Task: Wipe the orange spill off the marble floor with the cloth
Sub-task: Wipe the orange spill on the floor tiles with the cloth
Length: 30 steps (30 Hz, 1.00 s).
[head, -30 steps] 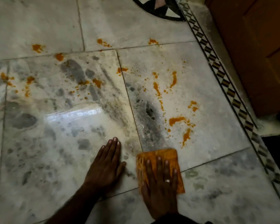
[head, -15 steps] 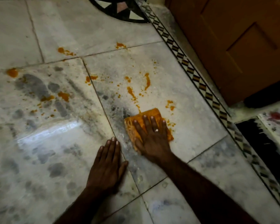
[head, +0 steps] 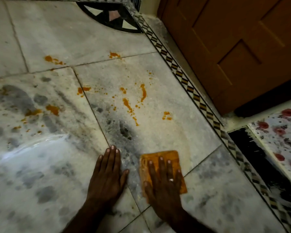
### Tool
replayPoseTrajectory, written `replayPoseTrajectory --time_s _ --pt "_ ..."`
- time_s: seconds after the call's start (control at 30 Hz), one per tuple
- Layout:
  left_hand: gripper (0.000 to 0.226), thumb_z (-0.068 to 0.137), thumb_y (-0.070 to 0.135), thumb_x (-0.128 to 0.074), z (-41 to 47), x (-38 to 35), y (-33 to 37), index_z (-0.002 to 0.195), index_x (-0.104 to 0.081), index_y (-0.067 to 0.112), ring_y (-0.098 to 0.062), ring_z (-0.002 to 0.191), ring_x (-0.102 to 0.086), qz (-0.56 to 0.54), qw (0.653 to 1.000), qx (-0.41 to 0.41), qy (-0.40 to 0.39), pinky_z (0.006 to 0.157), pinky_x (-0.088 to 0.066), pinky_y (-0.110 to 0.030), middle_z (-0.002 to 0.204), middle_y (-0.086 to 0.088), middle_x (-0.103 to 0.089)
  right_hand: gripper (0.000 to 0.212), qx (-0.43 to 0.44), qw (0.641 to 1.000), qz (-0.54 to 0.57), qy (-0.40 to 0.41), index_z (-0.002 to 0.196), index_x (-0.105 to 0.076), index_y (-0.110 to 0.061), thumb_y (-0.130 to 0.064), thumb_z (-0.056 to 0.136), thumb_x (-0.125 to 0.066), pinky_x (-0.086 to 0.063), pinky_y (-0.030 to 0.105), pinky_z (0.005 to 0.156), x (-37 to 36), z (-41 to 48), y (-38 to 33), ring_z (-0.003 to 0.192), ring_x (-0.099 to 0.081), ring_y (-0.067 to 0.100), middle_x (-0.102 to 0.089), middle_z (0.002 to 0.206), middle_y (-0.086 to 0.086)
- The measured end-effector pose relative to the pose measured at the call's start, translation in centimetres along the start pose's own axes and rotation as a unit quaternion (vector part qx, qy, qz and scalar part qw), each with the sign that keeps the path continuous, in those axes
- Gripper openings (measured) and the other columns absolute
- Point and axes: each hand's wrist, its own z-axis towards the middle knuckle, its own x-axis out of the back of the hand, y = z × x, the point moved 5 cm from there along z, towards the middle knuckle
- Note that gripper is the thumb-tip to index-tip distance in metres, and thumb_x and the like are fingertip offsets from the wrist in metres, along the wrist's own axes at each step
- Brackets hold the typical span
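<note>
Though orange-stained, cloth under right hand

Both forearms reach in from the bottom of the view, bare, angling up and toward each other. The left hand lies palm down, flat, fingers straight and pressed close together, pointing away from the person, with the thumb splayed out to the right. The right hand is palm down too, its fingers spread a little wider and likewise pointing forward, pressing flat on the cloth. A ring shows on one of its fingers. The two hands sit near each other, side by side, not touching, the left slightly further forward
</note>
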Motion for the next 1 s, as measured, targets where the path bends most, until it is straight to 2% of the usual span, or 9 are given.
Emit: replayPoseTrajectory --time_s 0.1,0.17,0.3,0.43,0.5,0.63,0.77,0.9,1.0 --pt "0.071 0.099 0.045 -0.041 0.3 -0.1 0.3 0.15 -0.036 -0.004 -0.035 0.15 -0.028 -0.004 1.0 -0.006 0.006 0.119 -0.028 -0.052 0.16 -0.023 -0.029 0.068 0.082 0.997 -0.002 -0.005 0.159 -0.012 -0.035 -0.059 0.098 -0.031 -0.018 0.067 0.115 0.6 4.5 -1.0 0.153 -0.012 0.036 -0.015 0.167 0.008" --pt "0.071 0.099 0.046 -0.04 0.5 -0.2 0.3 0.15 -0.036 -0.004 -0.035 0.149 -0.028 -0.004 1.0 -0.007 0.004 0.119 -0.028 -0.052 0.16 -0.023 -0.029 0.067 0.087 0.996 -0.011 -0.019 0.159 -0.008 -0.038 -0.06 0.099 -0.028 -0.017 0.067 0.115 0.8 8.9 0.2 0.154 -0.009 0.035 -0.01 0.168 0.006" --pt "0.073 0.098 0.048 -0.036 0.5 -0.2 0.1 0.149 -0.038 -0.004 -0.034 0.148 -0.031 -0.006 1.0 -0.014 -0.011 0.119 -0.027 -0.05 0.159 -0.023 -0.031 0.068 -0.027 0.998 -0.011 -0.054 0.157 0.0 -0.044 -0.065 0.095 -0.016 -0.01 0.066 0.117 1.9 14.6 5.4 0.154 -0.008 0.033 -0.004 0.169 0.002" --pt "0.074 0.099 0.05 -0.033 0.5 -0.2 -0.2 0.149 -0.038 -0.003 -0.033 0.148 -0.031 -0.002 0.999 -0.017 -0.039 0.118 -0.027 -0.049 0.16 -0.022 -0.031 0.071 -0.127 0.987 0.03 -0.092 0.154 0.012 -0.047 -0.073 0.092 -0.011 -0.011 0.065 0.118 1.8 14.3 9.8 0.155 -0.004 0.031 0.0 0.169 0.0" --pt "0.074 0.099 0.051 -0.031 0.2 0.1 -0.4 0.149 -0.039 -0.002 -0.032 0.148 -0.032 -0.005 0.999 -0.012 -0.046 0.118 -0.026 -0.048 0.16 -0.02 -0.032 0.078 -0.178 0.981 0.03 -0.077 0.156 0.007 -0.042 -0.074 0.086 -0.003 -0.015 0.065 0.117 1.2 12.0 10.3 0.154 -0.011 0.033 -0.005 0.169 0.004" --pt "0.074 0.102 0.053 -0.021 -1.1 0.4 -0.1 0.149 -0.04 -0.002 -0.032 0.147 -0.032 -0.012 0.998 -0.01 -0.057 0.118 -0.024 -0.047 0.159 -0.02 -0.034 0.069 -0.191 0.98 0.044 -0.043 0.158 -0.016 -0.027 -0.063 0.099 -0.022 -0.026 0.07 0.113 0.8 5.2 10.2 0.147 -0.03 0.04 -0.027 0.163 0.014" --pt "0.076 0.103 0.053 -0.016 -1.4 0.1 0.0 0.148 -0.039 -0.004 -0.034 0.147 -0.032 -0.015 0.999 -0.004 -0.052 0.118 -0.025 -0.049 0.158 -0.022 -0.034 0.077 -0.236 0.97 -0.003 -0.05 0.157 -0.029 -0.019 -0.068 0.098 -0.018 -0.041 0.067 0.099 0.5 -1.7 7.0 0.136 -0.045 0.047 -0.037 0.157 0.021" --pt "0.074 0.101 0.051 -0.023 -1.4 -0.3 0.1 0.15 -0.036 -0.004 -0.035 0.149 -0.029 -0.017 0.999 -0.009 -0.048 0.119 -0.024 -0.05 0.16 -0.022 -0.03 0.101 -0.219 0.975 0.023 -0.041 0.145 -0.051 -0.014 -0.088 0.078 -0.031 -0.036 0.069 0.096 0.0 -6.4 0.3 0.131 -0.047 0.053 -0.044 0.15 0.026" --pt "0.075 0.099 0.05 -0.029 -1.5 -0.2 0.1 0.151 -0.033 -0.004 -0.034 0.151 -0.024 -0.013 0.999 -0.018 -0.044 0.122 -0.015 -0.046 0.162 -0.022 -0.027 0.104 -0.165 0.981 0.052 -0.088 0.139 -0.059 -0.016 -0.079 0.056 -0.057 -0.036 0.068 0.096 -0.4 -7.8 -3.7 0.128 -0.051 0.052 -0.051 0.146 0.025"
